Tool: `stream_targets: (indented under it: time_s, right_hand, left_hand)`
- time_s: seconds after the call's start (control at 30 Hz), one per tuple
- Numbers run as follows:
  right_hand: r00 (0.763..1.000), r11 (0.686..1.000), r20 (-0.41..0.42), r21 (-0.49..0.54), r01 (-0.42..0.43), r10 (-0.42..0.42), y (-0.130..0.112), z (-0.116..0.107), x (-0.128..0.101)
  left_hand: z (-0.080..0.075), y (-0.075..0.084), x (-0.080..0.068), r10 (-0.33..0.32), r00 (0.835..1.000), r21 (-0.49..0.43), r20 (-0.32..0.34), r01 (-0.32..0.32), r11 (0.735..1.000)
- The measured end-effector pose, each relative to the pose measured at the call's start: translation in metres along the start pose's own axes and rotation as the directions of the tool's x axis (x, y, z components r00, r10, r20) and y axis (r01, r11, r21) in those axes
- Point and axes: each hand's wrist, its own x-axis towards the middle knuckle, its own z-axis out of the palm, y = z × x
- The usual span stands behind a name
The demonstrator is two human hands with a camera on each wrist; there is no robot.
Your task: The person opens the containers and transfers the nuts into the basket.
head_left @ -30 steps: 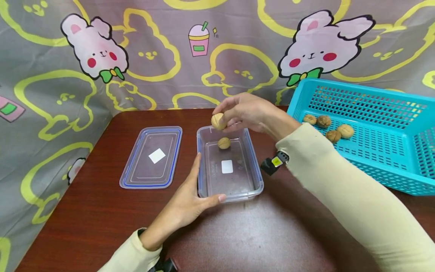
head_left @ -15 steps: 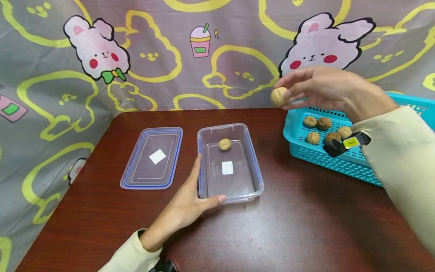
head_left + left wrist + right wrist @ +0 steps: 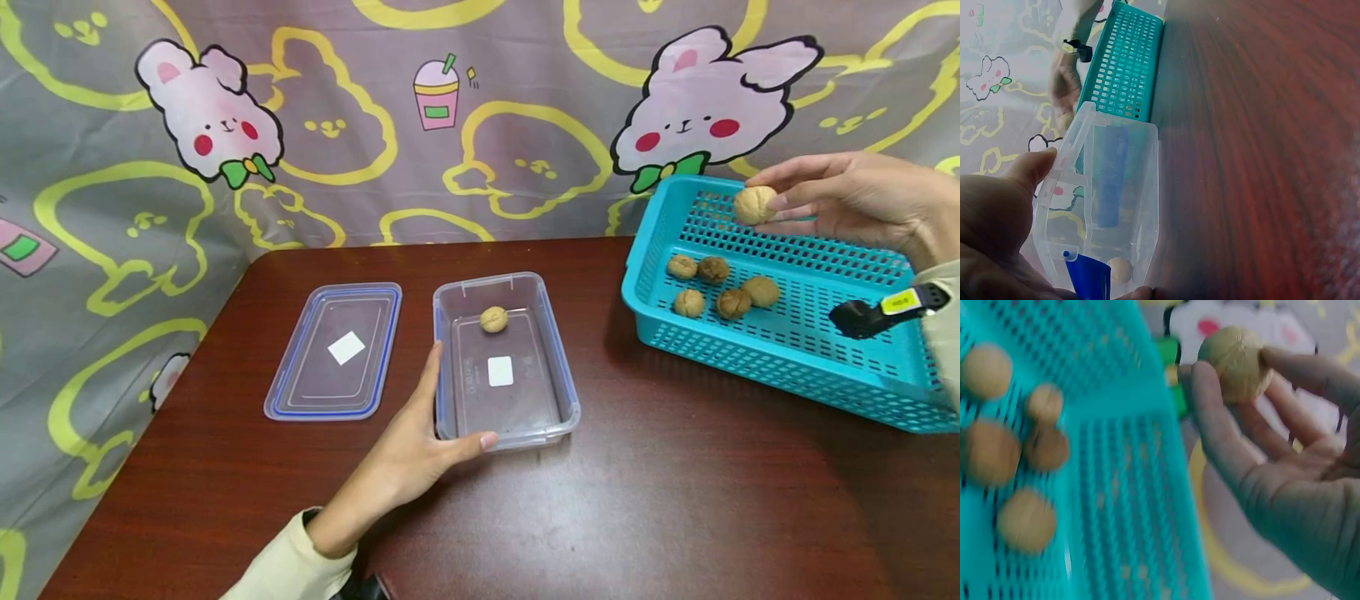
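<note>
Pinching a walnut (image 3: 754,204) at its fingertips, the right hand (image 3: 855,204) hangs in the air above the back part of the teal basket (image 3: 787,350); the right wrist view shows the fingers (image 3: 1222,434) and thumb curled round the nut (image 3: 1235,364), with the basket's slotted floor beneath. Four more walnuts (image 3: 712,286) lie loose in the basket's left end, close together near its left wall. The basket stands at the right of the dark wooden bench (image 3: 637,500).

At the middle of the bench sits a clear plastic container (image 3: 507,429) with a white label on its bottom and a single walnut (image 3: 493,319) lying toward its far end. The left hand (image 3: 408,454) rests against the container's near left corner, fingers straight and spread: the forefinger runs along the left wall and the thumb lies across the front wall. The left wrist view shows the thumb (image 3: 1032,165) pressed to the clear rim.

Just left of the container, apart from it, lies its blue-edged lid (image 3: 337,350), flat on the bench. A cartoon rabbit cloth (image 3: 450,125) hangs behind.
</note>
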Motion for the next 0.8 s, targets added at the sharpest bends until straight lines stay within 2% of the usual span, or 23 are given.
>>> stream_targets:
  time_s: [0.13, 0.37, 0.47, 0.63, 0.8]
  right_hand:
    - [0.999, 0.994, 0.030, -0.106, -0.014, 0.017, 0.021, -0.024, -0.008]
    - [0.995, 0.947, 0.062, -0.316, -0.053, 0.076, 0.045, -0.048, -0.014]
    - [0.989, 0.938, 0.111, -0.343, -0.055, 0.099, 0.052, -0.055, -0.017]
    - [0.967, 0.943, 0.207, -0.323, -0.077, 0.149, 0.058, -0.064, -0.020]
    - [0.945, 0.887, 0.147, -0.410, -0.210, 0.292, 0.061, -0.064, -0.018]
  left_hand:
    - [0.001, -0.001, 0.000, 0.009, 1.000, 0.009, 0.001, -0.009, 1.000]
    - [0.000, -0.001, 0.000, 0.001, 1.000, 0.017, 0.004, -0.001, 1.000]
    - [0.000, 0.000, 0.001, 0.002, 1.000, 0.018, 0.007, -0.002, 1.000]
    - [-0.001, 0.000, 0.001, 0.003, 1.000, 0.020, 0.009, -0.004, 1.000]
    - [0.000, -0.001, 0.001, -0.003, 1.000, 0.023, 0.008, 0.003, 1.000]
